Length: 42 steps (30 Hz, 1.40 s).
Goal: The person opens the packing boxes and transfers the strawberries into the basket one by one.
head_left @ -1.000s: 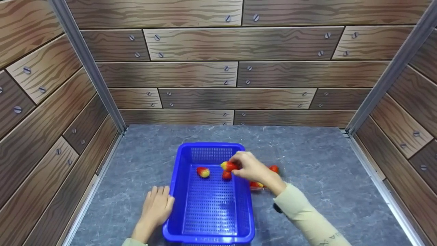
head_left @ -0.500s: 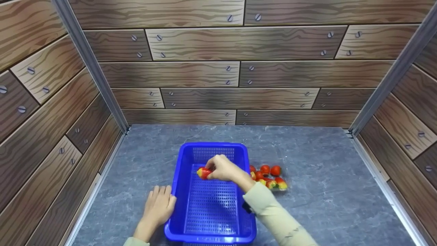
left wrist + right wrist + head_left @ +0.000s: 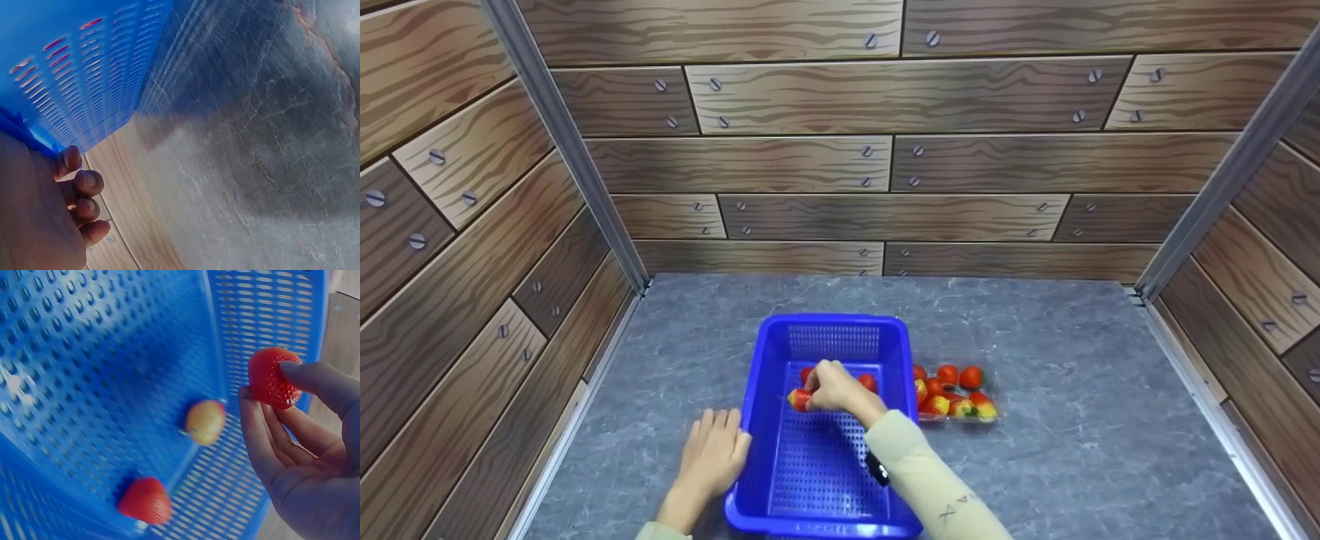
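Observation:
My right hand [image 3: 834,390] is inside the blue basket [image 3: 823,527], pinching a red strawberry with a yellowish end [image 3: 799,400] between thumb and fingertips. In the right wrist view that strawberry [image 3: 273,377] is held clear of the basket floor. Two more lie on the floor there: a pale yellow strawberry [image 3: 206,422] and a red strawberry [image 3: 145,500]. My left hand [image 3: 711,450] holds the basket's left rim, its thumb at the rim and its fingers along the outside. In the left wrist view these fingers [image 3: 87,180] are loosely bent under the rim, the thumb hidden.
A clear plastic tray [image 3: 992,365] with several red and yellow strawberries [image 3: 947,376] stands against the basket's right side. The grey marbled tabletop [image 3: 1080,420] is enclosed by wood-patterned walls [image 3: 810,165] on the left, back and right.
My right hand set down one strawberry on the right, then moved left and now holds a different strawberry, shifted slightly nearer within the basket. My left hand stays at the rim.

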Each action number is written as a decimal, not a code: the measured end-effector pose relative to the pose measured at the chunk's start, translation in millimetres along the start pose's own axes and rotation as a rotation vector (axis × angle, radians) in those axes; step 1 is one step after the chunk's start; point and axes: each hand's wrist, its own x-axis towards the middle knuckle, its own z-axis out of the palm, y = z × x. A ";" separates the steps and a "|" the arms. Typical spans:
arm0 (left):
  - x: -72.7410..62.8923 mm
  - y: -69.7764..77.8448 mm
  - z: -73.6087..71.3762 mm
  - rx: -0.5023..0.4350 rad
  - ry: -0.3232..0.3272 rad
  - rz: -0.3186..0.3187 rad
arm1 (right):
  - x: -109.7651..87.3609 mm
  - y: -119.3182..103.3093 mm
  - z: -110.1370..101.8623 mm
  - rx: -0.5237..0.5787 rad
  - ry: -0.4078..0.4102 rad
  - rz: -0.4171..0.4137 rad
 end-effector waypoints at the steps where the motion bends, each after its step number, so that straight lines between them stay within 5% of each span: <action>1: 0.0 0.3 0.0 -0.002 -0.001 0.001 | 0.2 2.3 3.1 0.006 0.000 0.005; 18: -2.2 2.9 2.1 -0.001 -0.011 -0.003 | -8.3 49.5 39.3 -0.059 0.092 0.069; 31: 0.9 0.3 1.4 0.001 -0.030 -0.013 | -7.9 40.7 31.7 -0.084 0.085 0.084; 42: -0.4 -0.4 1.2 -0.001 -0.010 -0.008 | -2.1 22.1 -1.4 -0.114 0.089 0.017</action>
